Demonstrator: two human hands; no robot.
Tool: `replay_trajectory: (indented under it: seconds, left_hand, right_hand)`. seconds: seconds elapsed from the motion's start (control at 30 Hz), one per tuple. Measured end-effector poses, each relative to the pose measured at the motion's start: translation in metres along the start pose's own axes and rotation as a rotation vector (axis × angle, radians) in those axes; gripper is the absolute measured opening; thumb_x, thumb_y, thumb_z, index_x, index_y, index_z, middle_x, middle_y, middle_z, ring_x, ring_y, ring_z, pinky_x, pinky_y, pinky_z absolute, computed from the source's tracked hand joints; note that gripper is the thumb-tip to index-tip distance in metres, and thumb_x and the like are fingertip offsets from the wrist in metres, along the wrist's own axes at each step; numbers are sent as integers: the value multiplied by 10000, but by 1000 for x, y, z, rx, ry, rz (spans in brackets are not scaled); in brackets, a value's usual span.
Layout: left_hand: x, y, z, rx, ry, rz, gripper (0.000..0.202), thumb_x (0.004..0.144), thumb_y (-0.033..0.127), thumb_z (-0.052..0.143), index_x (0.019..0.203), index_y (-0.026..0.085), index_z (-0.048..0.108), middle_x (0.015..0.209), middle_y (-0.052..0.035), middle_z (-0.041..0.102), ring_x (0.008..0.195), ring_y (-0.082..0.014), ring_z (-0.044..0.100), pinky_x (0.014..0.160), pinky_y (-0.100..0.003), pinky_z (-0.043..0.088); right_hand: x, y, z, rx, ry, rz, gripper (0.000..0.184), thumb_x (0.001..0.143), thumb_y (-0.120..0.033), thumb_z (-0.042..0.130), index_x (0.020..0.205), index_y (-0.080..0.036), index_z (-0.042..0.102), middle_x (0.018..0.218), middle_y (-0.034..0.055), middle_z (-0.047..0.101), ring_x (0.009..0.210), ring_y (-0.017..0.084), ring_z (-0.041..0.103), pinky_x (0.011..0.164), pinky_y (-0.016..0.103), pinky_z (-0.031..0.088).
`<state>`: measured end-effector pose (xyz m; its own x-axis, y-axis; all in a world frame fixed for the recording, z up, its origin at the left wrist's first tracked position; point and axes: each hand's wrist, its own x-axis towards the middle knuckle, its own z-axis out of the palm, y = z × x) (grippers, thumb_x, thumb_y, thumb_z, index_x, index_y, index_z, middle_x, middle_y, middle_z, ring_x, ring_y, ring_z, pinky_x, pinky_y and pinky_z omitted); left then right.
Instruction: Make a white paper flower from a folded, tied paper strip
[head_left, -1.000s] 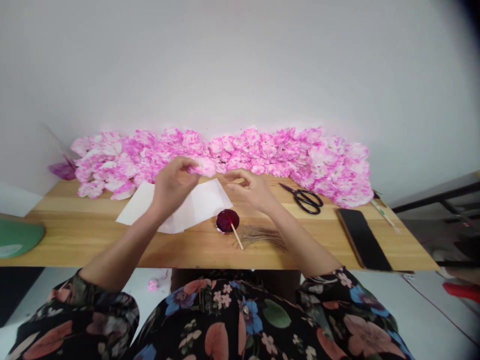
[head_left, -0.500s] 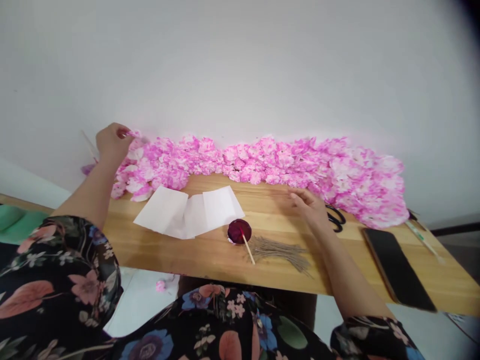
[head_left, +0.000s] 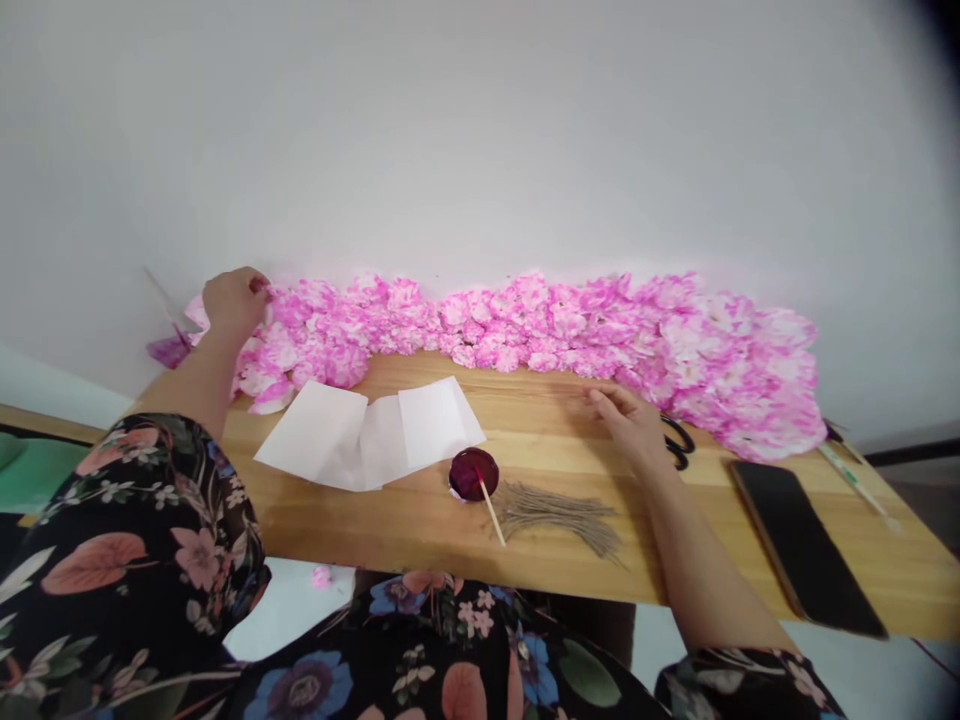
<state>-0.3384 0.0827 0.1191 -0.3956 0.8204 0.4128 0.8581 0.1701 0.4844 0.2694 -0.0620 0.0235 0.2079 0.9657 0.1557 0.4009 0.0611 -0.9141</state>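
While our left hand is reaching to the far left end of the heap of flowers, its fingers are curling inward among the blooms, and we are not managing to tell whether they are pinching one. Our right hand is hovering over the table just beside the scissors; its fingers and thumb are bending loosely, nothing is showing between them, and we are not making out whether the tips are touching. As for how far along we are, much is looking done: the flowers are lying in a long, thick band against the wall, and nearly all are showing pink over white. What is left is staying harder to judge. The paper is lying creased in front of the flowers, showing no pink that we are making out; the stick is leaning in the dark red dish, and the strands are lying loose beside it, carrying no flowers. Over to the right, the phone is lying near the table's front edge.
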Motion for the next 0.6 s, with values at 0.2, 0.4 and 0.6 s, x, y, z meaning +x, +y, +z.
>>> replay_trajectory:
  seconds: [0.2,0.4,0.6]
  left_hand:
    - [-4,-7,-17,45,-33,-2,299,703,99,710,987,182,755,578,111,535,672,-116,426,710,-229,308]
    - [-2,-18,-49,222,-47,-56,454,874,282,563,1293,163,693,898,-13,712,755,-158,558,859,-285,472]
    - [3,-44,-66,348,-283,-128,608,859,596,541,1242,157,715,1007,-83,737,840,-222,647,857,-353,535]
  right_hand:
    - [2,9,-3,-10,15,-5,394,838,-560,667,953,-196,764,889,71,734,704,181,609,686,324,491]
    - [3,10,-3,52,33,-47,342,814,-549,705,905,-227,775,844,34,732,667,172,611,668,313,514]
    - [3,12,-5,83,24,-54,324,833,-542,711,917,-238,783,907,37,763,660,160,611,660,304,522]
